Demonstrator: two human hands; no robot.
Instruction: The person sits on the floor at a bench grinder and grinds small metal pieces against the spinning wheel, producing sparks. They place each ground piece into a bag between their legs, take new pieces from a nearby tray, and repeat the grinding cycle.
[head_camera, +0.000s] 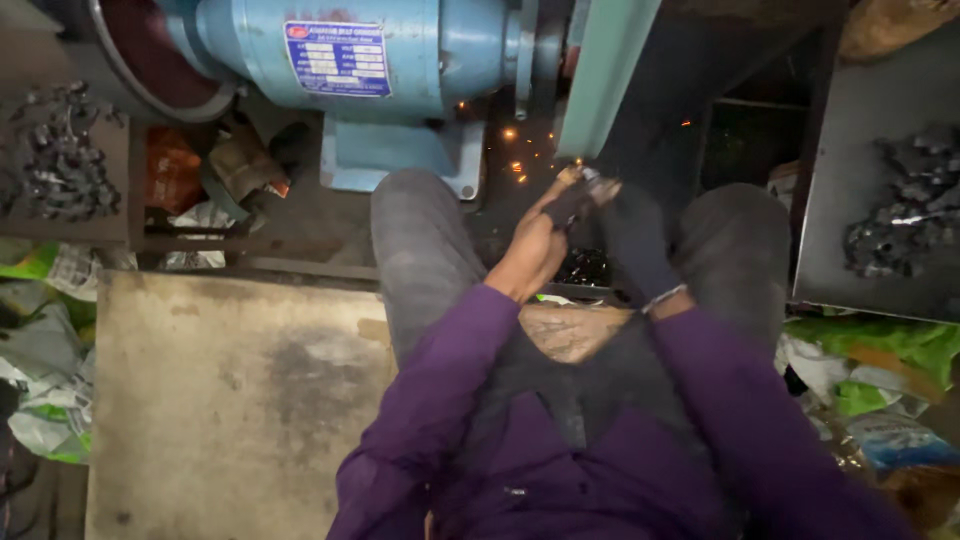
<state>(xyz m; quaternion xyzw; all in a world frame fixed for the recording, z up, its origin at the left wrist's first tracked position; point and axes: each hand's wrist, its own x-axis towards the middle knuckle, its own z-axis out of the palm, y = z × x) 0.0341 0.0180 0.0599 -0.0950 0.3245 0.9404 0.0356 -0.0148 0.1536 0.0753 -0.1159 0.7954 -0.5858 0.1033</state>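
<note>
Both hands — the bare left hand (537, 250) and the dark-gloved right hand (632, 240) — pinch a small metal piece (583, 190) against the green sanding belt (604, 75), sparks flying — a slipping grip could drag fingertips onto the belt.

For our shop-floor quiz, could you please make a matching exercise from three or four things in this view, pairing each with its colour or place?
Things:
1. Motor
2. Sleeves
3. Sparks
4. Metal parts

Descriptions:
A. Piled on a dark tray at the right
B. Blue, at the top
C. Purple
D. Orange, just ahead of the hands

Both hands, left hand and right hand, meet on a small piece near the sparks.

Pairs: 1-B, 2-C, 3-D, 4-A
</note>
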